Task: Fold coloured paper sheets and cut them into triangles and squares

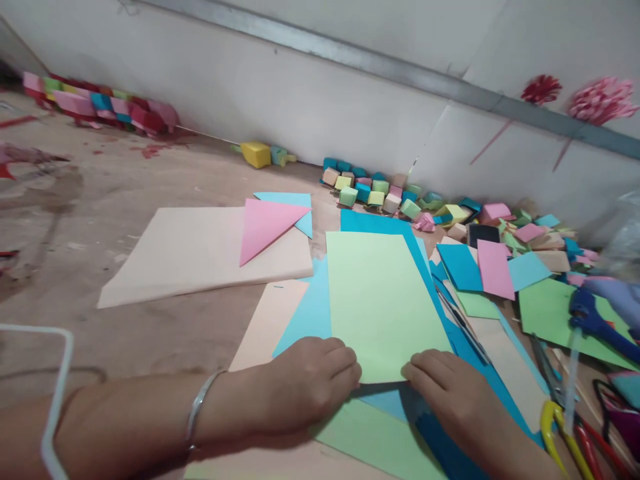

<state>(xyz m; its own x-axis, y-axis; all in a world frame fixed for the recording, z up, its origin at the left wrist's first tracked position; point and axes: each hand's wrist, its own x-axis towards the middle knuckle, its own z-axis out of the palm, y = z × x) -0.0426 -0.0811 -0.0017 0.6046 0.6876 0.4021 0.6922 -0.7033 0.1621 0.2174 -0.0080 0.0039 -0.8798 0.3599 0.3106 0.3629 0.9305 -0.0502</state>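
A light green sheet of paper (383, 300) lies on top of blue sheets (373, 222) in front of me. My left hand (305, 383), with a silver bangle at the wrist, presses its curled fingers on the sheet's near left edge. My right hand (447, 390) pinches the same near edge at the right. The near edge looks folded up from a green part (370, 440) below my hands.
A stack of peach paper (200, 257) with a pink triangle (265, 227) lies at the left. Small coloured paper cubes (375, 190) line the wall. Loose coloured pieces (500, 263), scissors with yellow and red handles (565, 427) and a blue glue gun (600, 327) lie at the right.
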